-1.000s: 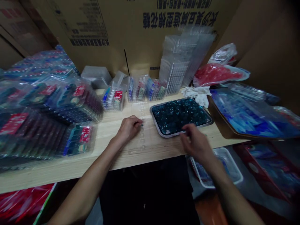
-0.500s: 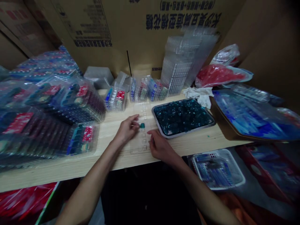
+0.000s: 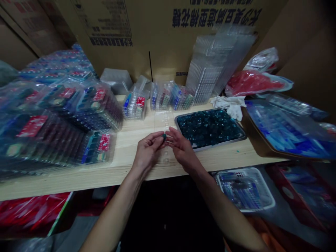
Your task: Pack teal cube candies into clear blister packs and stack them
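Observation:
My left hand (image 3: 150, 147) pinches a small dark green piece (image 3: 164, 137) between thumb and forefinger. Close against it on the right, my right hand (image 3: 181, 146) has its fingers partly spread, fingertips at the piece; whether they grip it is unclear. Beneath both hands lies a clear plastic tray (image 3: 166, 159) with small compartments, partly covered by the fingers. A shallow tray (image 3: 201, 148) full of dark teal glossy pieces (image 3: 210, 126) stands just right of my right hand.
Filled clear packs (image 3: 101, 115) are stacked at the left. Smaller packs (image 3: 135, 105) and tall stacked clear trays (image 3: 203, 75) line the back. A white cloth (image 3: 232, 106), a red bag (image 3: 256, 83) and a box of blue packets (image 3: 286, 129) are at the right. Below sits a white basket (image 3: 269, 196).
My hands have come together over the clear tray. The green piece, which was on the tray between them, is now at my fingertips. The view has shifted slightly.

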`<state>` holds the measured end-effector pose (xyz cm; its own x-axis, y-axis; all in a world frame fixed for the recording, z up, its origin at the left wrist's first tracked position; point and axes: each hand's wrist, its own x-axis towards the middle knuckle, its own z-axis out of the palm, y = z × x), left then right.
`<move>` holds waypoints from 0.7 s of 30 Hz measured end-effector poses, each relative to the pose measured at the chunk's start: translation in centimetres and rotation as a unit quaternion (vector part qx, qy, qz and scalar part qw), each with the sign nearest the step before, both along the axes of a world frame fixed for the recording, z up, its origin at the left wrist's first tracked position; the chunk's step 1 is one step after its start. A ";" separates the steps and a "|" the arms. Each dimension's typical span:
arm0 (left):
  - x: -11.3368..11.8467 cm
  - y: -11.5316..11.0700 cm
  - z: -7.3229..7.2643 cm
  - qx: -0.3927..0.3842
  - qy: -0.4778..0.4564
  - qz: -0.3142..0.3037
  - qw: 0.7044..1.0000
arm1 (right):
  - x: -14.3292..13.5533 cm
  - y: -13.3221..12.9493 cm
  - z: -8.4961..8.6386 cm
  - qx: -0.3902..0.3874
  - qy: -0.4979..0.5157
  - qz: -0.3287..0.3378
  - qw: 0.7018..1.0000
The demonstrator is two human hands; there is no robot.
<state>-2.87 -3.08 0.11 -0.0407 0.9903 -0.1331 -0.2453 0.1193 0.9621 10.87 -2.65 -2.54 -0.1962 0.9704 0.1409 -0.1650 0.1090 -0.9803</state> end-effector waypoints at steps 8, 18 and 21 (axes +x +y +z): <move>-0.6 -0.2 0.8 -0.099 -0.160 0.004 0.982 | -0.1 -0.7 1.5 0.155 -0.247 -0.088 0.953; 0.4 -1.9 0.8 -0.054 -0.058 0.032 0.996 | 0.0 -0.6 2.1 0.154 -0.347 -0.071 0.922; 0.2 -1.9 0.1 -0.045 -0.015 0.045 0.998 | 0.0 -0.9 2.1 0.166 -0.369 -0.046 0.914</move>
<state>-2.65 -5.01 0.25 -0.1229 0.9668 -0.2239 -0.2876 0.1812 0.9404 10.89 -3.55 -0.40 -0.2755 0.9158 0.2923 0.5517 0.3997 -0.7321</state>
